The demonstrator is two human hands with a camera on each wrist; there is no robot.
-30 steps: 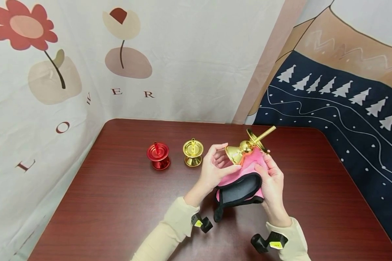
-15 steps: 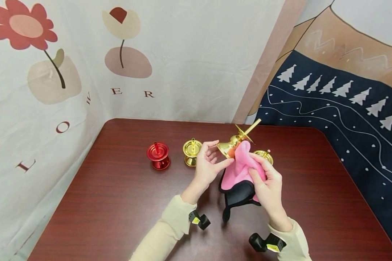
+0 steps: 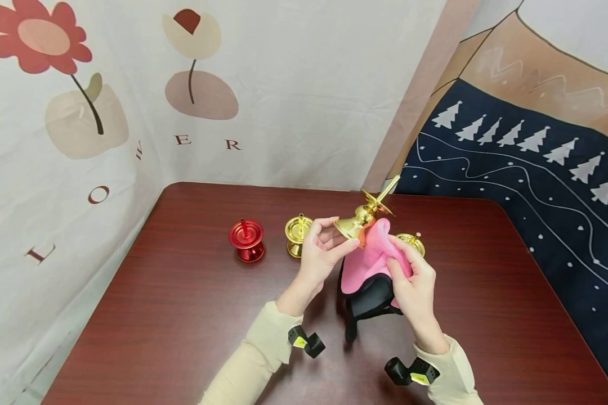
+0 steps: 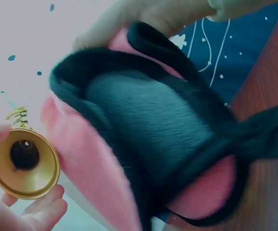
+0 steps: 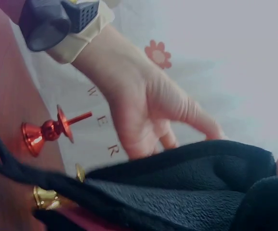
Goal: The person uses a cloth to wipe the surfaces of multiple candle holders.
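Note:
My left hand (image 3: 320, 256) grips a gold candlestick (image 3: 356, 224) by its flared base, tilted so its spike points up and right. In the left wrist view the hollow underside of the candlestick (image 4: 30, 182) faces the camera. A pink cloth mitt (image 3: 367, 261) with black trim and a dark lining hangs from my right hand (image 3: 416, 284), which pinches it between thumb and fingers. The mitt's pink top lies against the candlestick's middle. Its dark opening (image 4: 143, 115) fills much of the left wrist view. In the right wrist view the mitt (image 5: 187, 192) hides most of the candlestick.
A red candlestick (image 3: 246, 239) stands upright on the brown table (image 3: 192, 315). Right of it is a short gold candlestick (image 3: 296, 233), partly behind my left hand. Another gold one (image 3: 412, 243) stands behind my right hand. Printed cloths (image 3: 304, 101) hang behind the table.
The gold candlestick and my left hand have moved slightly left and up. The mitt has bunched, and its top has slid along the candlestick, uncovering the gold one behind my right hand.

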